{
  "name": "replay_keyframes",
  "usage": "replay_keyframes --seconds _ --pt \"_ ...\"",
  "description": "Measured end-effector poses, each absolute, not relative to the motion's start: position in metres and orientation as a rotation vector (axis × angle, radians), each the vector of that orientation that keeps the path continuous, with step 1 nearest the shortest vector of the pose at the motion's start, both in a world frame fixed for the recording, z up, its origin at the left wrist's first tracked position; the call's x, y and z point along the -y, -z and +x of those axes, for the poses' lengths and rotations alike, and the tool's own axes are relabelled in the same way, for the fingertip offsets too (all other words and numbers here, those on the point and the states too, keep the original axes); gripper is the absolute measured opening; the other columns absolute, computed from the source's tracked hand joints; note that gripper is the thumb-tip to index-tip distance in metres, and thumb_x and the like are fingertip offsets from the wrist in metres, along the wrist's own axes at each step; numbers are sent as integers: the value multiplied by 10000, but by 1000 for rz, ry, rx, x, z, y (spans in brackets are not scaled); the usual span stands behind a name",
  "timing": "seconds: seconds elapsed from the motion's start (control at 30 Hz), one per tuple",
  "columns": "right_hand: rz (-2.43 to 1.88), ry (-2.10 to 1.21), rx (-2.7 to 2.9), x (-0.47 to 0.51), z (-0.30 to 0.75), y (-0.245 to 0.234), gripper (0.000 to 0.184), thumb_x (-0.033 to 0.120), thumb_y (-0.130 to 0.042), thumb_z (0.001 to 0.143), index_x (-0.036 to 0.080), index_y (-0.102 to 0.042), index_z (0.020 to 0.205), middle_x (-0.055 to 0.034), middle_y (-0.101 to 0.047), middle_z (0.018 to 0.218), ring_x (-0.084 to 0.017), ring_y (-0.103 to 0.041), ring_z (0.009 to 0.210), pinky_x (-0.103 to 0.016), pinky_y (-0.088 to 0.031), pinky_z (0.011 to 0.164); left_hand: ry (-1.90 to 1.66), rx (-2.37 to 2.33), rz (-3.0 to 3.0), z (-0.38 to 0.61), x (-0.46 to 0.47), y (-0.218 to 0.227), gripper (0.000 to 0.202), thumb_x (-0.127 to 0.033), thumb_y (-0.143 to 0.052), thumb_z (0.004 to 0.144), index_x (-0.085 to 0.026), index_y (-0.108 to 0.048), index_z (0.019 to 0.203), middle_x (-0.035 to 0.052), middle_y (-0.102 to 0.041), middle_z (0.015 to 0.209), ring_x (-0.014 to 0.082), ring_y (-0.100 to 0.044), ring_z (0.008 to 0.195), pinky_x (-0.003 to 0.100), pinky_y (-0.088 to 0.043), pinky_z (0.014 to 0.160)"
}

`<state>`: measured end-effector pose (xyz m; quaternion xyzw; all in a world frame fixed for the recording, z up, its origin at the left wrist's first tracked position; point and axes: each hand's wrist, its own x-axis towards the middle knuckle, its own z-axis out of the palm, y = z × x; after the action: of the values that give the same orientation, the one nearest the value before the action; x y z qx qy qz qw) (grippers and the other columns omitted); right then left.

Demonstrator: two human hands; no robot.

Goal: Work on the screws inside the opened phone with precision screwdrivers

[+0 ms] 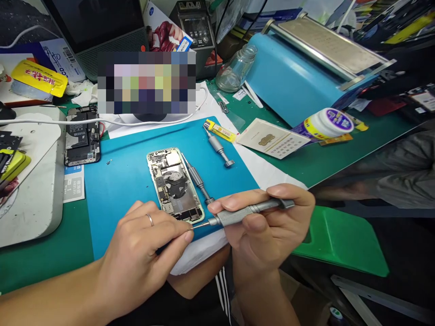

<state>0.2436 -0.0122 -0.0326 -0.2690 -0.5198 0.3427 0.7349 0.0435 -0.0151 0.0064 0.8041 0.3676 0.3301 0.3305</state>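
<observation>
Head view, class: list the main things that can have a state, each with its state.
Pale-green-framed rectangular phone: open, innards exposed.
Grey metal screwdriver beside that phone: lying unheld.
Black rectangular phone: open, innards exposed.
Ribbed grey metal screwdriver: held in the right hand.
Left hand: fingertips pinched at the held screwdriver's tip.
Clear glass jar: uncapped.
White-and-purple plastic tub: lid on.

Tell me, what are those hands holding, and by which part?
The right hand holds a grey screwdriver by its handle; the left hand pinches at its tip. Whether a tiny part is there too cannot be told.
</observation>
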Motion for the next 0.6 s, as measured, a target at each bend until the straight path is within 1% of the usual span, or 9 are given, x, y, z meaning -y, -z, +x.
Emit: replay_keyframes --seconds 0.1,0.27,0.43,0.6 --pt "-573 -769 1153 12 244 33 331 160 -711 957 246 -625 1265 23 -830 1002 -152 -811 770 -289 -722 723 -844 -963 2100 43 15 -7 118 -149 -638 1018 -226 -707 961 -93 -762 912 109 -583 732 318 -360 699" --pt "-578 -780 1178 12 245 34 351 159 -715 955 256 -618 1278 26 -831 1010 -159 -814 781 -299 -727 719 -831 -974 2094 44 15 -7 114 -159 -637 1021 -230 -713 975 -92 -759 905 110 -584 741 315 -361 703" --pt "-616 -774 1176 12 246 34 343 190 -733 947 283 -626 1260 39 -831 980 -161 -808 739 -301 -725 681 -828 -970 2107 44 15 -7 119 -155 -629 1024 -226 -701 960 -83 -755 898 122 -559 728 323 -351 701" --pt "-633 -761 1176 11 245 32 344 205 -750 931 289 -635 1244 28 -832 946 -183 -803 698 -329 -724 645 -824 -981 2105 44 14 -8 130 -148 -632 1020 -222 -709 946 -67 -753 876 125 -567 726 322 -349 701"
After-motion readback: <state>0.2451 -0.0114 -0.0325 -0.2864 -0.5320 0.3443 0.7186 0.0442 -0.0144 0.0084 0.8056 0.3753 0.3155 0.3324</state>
